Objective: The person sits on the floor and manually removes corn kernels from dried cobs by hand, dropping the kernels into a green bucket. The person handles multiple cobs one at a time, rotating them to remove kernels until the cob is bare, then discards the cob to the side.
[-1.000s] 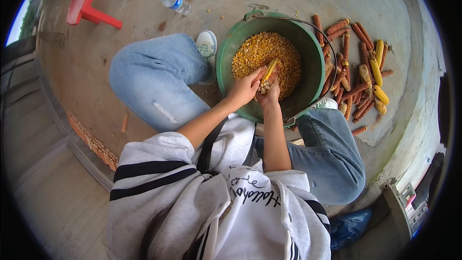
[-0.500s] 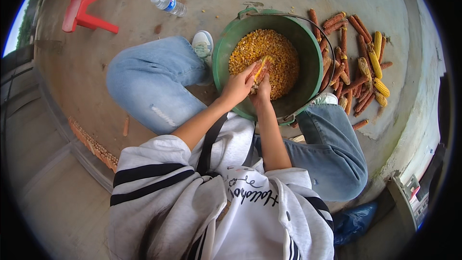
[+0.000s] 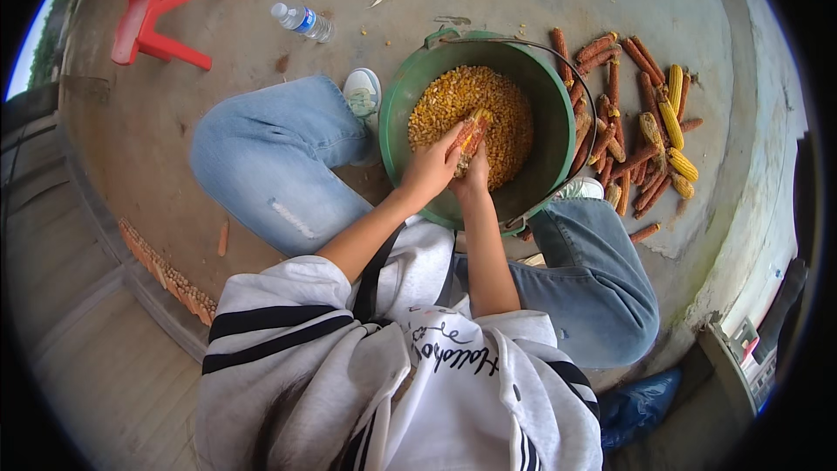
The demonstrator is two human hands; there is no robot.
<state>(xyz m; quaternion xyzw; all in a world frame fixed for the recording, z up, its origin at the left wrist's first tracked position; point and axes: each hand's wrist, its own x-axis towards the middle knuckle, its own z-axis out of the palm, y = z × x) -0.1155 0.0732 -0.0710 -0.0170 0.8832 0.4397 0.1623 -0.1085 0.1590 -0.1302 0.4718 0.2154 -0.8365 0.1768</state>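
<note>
Between my legs stands a green bucket [image 3: 551, 122] with a wire handle, holding a layer of loose yellow corn kernels [image 3: 501, 92]. Over the kernels I hold a corn cob [image 3: 472, 133], tilted, its far end pointing up and to the right. Much of the cob is bare and reddish, with yellow kernels left along a strip and at the far end. My left hand [image 3: 429, 166] is closed round its left side. My right hand [image 3: 473, 173] grips it from the near right, and its fingertips are partly hidden by the cob.
Right of the bucket lies a pile of bare reddish cobs [image 3: 641, 153] with several yellow corn ears [image 3: 670, 125]. A water bottle [image 3: 302, 22] and a red plastic stool [image 3: 144, 13] are at the far left. A blue plastic bag [image 3: 641, 406] lies at the near right.
The view has shifted slightly, so the bucket sits a little lower in it. Both hands stay on the cob, which now points more steeply away from me.
</note>
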